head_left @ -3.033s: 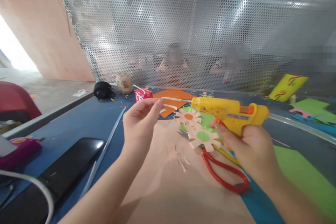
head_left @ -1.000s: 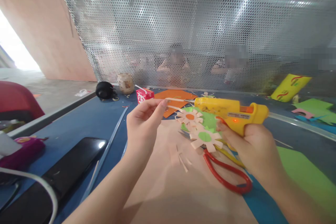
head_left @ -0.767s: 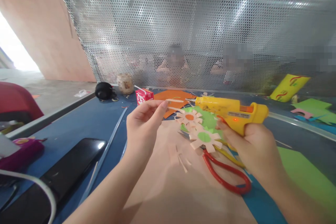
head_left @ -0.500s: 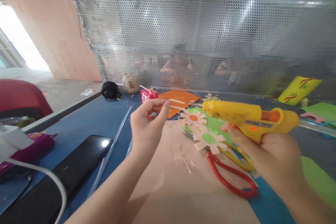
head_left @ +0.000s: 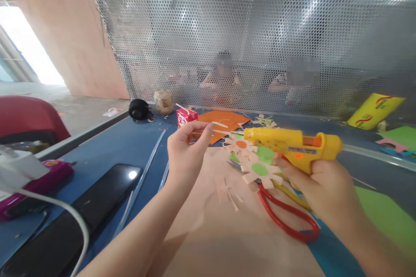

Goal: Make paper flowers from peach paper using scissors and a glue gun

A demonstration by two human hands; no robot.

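Thin pale paper strips (head_left: 221, 125) are pinched between the thumb and fingers of my left hand (head_left: 188, 147). My right hand (head_left: 328, 181) is wrapped round the grip of a yellow glue gun (head_left: 279, 140), whose orange light is lit. The gun's nozzle points left, at the tip of the lower strip; whether they touch cannot be made out. Below the gun lie two paper flowers, one with an orange centre (head_left: 241, 144) and one with a green centre (head_left: 260, 169). Scissors with red and yellow handles (head_left: 286, 221) lie partly under the green-centred flower.
Pale paper (head_left: 247, 238) covers the near middle. At left are a black phone (head_left: 74, 212) and a white cable (head_left: 73, 212). Behind are a red drink box (head_left: 186, 117), orange paper (head_left: 211, 117) and a perforated metal screen (head_left: 195, 30), with people beyond. A yellow packet (head_left: 375, 111) lies at right.
The glue gun in my right hand has moved left, bringing its nozzle to the strips in my left hand. The whole view has shifted slightly.
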